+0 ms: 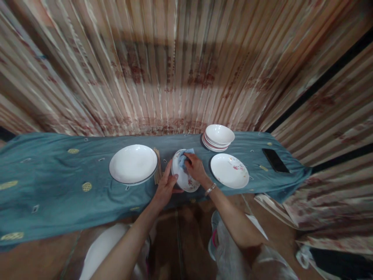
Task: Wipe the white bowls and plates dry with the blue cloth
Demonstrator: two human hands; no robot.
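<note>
My left hand (166, 184) grips the near-left rim of a white plate with a flower pattern (190, 182), its thumb on the rim and its other fingers underneath. The plate is tilted and held over the front part of the table. Pinched in my right hand (196, 167) is a light blue cloth (183, 158), pressed against the plate's upper face. A bracelet circles my right wrist. Just right of my right hand lies another flowered plate (229, 171). Left of my left hand are a bundle of chopsticks (158, 165) and a large white plate with a dark rim (133, 164).
A stack of white bowls (220, 134) stands at the back, right of centre. A black phone (275, 160) lies near the right end. The long table has a teal patterned cloth (64, 167). Pleated curtains (163, 70) hang close behind it and on the right.
</note>
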